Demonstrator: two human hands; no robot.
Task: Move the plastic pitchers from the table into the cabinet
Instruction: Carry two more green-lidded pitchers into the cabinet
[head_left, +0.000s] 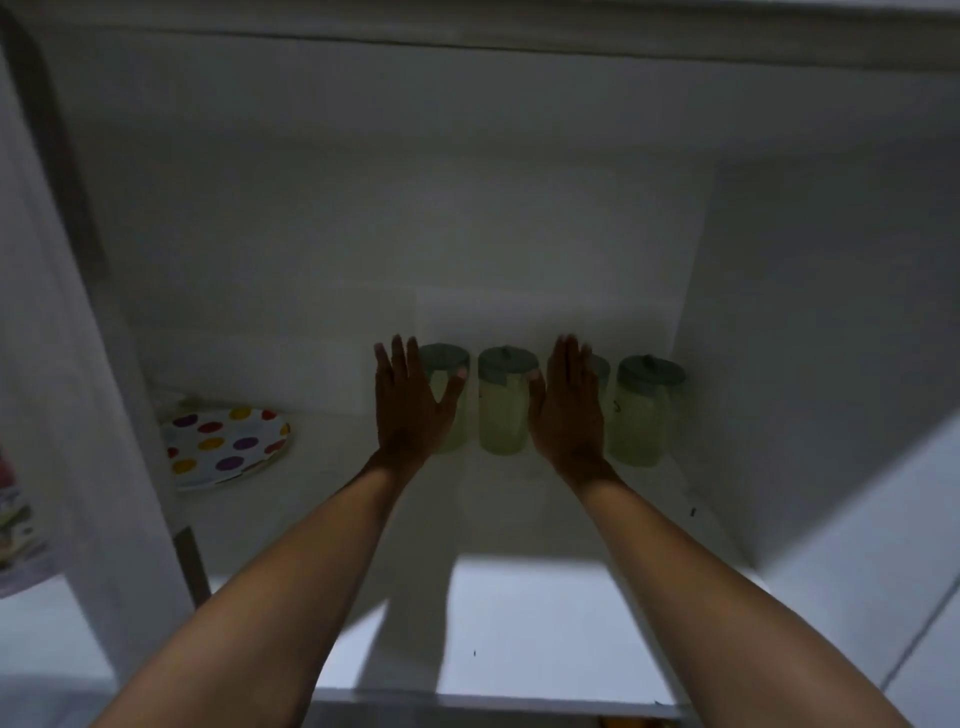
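Several pale green plastic pitchers with dark green lids stand in a row at the back of a white cabinet shelf (519, 519). My left hand (410, 405) is flat with fingers apart in front of the leftmost pitcher (451, 384), covering most of it. A second pitcher (503, 400) shows fully between my hands. My right hand (569, 410) is spread in front of a third pitcher (601, 371), which is mostly hidden. The rightmost pitcher (644, 410) stands near the right wall. Neither hand grips anything.
A white plate with coloured dots (223, 444) lies at the left of the shelf. The cabinet's side walls close in left (104, 364) and right (805, 338). The shelf's front edge (493, 701) is brightly lit.
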